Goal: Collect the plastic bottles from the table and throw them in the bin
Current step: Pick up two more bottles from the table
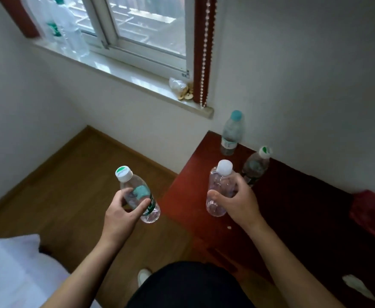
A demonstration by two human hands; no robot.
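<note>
My left hand (124, 213) grips a clear plastic bottle with a green label and white cap (137, 194), held over the wooden floor left of the table. My right hand (237, 200) grips a clear unlabelled bottle with a white cap (218, 185) above the dark red table (293, 207). Two more bottles stand on the table near the wall: one with a blue cap (231, 134) at the back corner, and one with a white and green cap (256, 165) just behind my right hand. No bin is in view.
Several bottles (64, 27) stand on the windowsill (124, 74) at upper left, with a small plastic bag and scraps (181, 88) at its right end. A white cloth or bag (10, 270) lies at lower left. A red object (371, 214) sits at the table's right.
</note>
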